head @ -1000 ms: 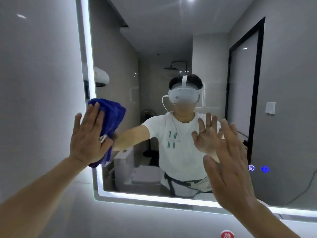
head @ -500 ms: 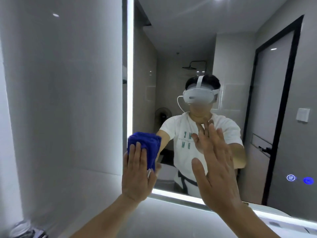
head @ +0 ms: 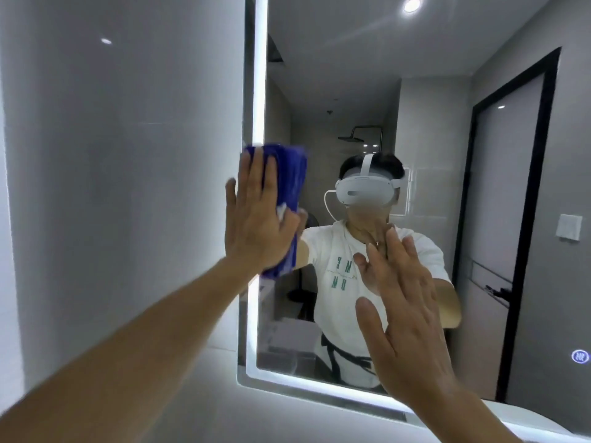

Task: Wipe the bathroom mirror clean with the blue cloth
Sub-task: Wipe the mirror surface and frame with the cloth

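The bathroom mirror (head: 415,91) hangs on the wall, framed by a lit white strip. My left hand (head: 256,219) lies flat with straight fingers on the folded blue cloth (head: 289,174) and presses it against the glass at the mirror's left edge, about halfway up. Most of the cloth is hidden under the palm; its top and a lower corner stick out. My right hand (head: 406,318) is raised with fingers straight and spread, flat at the lower middle of the glass, holding nothing. Whether it touches the glass I cannot tell.
A glossy grey tiled wall (head: 128,187) fills the left. The mirror's lit bottom strip (head: 319,391) runs below my hands. A glowing blue touch button (head: 579,356) sits at the mirror's lower right. The reflection shows a person in a headset and a black-framed door.
My left hand has slid the blue cloth upward along the mirror's left edge from near the bottom corner. The right hand stays flat and open; the view has shifted.
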Tool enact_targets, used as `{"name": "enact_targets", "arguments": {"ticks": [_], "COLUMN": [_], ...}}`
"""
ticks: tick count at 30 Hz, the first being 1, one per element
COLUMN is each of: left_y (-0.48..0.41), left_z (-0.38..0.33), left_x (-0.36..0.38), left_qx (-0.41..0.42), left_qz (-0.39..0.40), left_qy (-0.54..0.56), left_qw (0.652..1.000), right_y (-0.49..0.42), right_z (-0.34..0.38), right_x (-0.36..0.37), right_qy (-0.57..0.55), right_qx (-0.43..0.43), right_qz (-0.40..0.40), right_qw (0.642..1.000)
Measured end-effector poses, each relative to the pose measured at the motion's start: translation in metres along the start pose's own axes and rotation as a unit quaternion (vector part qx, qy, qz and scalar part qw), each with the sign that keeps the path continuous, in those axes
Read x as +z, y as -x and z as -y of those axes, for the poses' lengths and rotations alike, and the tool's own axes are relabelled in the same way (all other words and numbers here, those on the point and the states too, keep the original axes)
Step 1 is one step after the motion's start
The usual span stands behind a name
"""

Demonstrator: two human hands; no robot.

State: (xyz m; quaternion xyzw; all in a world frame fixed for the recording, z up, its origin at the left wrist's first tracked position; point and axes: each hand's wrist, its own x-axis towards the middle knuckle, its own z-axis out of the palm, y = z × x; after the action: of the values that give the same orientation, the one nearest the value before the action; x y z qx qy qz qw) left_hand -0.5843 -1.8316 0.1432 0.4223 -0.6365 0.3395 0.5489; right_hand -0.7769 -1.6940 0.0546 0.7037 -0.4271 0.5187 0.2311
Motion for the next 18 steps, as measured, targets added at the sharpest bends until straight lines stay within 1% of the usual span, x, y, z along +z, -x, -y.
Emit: {"name": "enact_targets", "arguments": {"ticks": [3,5,7,11,14,16,18], "left_y": [-0.039,-0.029,-0.002,0.093,0.166,0.206,0.243], "left_z": [0.009,0.010,0.011,0.017,0.008,0.000,-0.003], "left_x": [-0.001,0.004,0.011,0.025,0.033,0.037,0.040], "left_qx": [0.008,-0.005,-0.009,0.063,0.107,0.173,0.282], "left_qz": [-0.046,-0.080,-0.091,-0.019,0.020,0.061,0.123], "left_qy": [0.003,0.010,0.015,-0.006,-0.010,-0.014,-0.042], "left_qw": [0.999,0.997,0.996,0.998,0.994,0.983,0.951], "right_y": [0.000,0.004,0.009,0.018,0.024,0.027,0.031], "right_z": [-0.006,-0.012,-0.016,-0.011,-0.004,-0.002,-0.003], "right_x": [-0.003,-0.006,-0.006,0.000,0.009,0.013,0.015], "right_qy": [-0.008,-0.004,-0.009,-0.031,-0.030,-0.027,-0.021], "right_qx": [0.001,0.016,0.024,0.043,0.048,0.051,0.055], "right_qz": [-0.013,-0.009,-0.007,0.005,0.016,0.025,0.034], "right_qw": [1.000,1.000,1.000,0.999,0.998,0.998,0.998]}}
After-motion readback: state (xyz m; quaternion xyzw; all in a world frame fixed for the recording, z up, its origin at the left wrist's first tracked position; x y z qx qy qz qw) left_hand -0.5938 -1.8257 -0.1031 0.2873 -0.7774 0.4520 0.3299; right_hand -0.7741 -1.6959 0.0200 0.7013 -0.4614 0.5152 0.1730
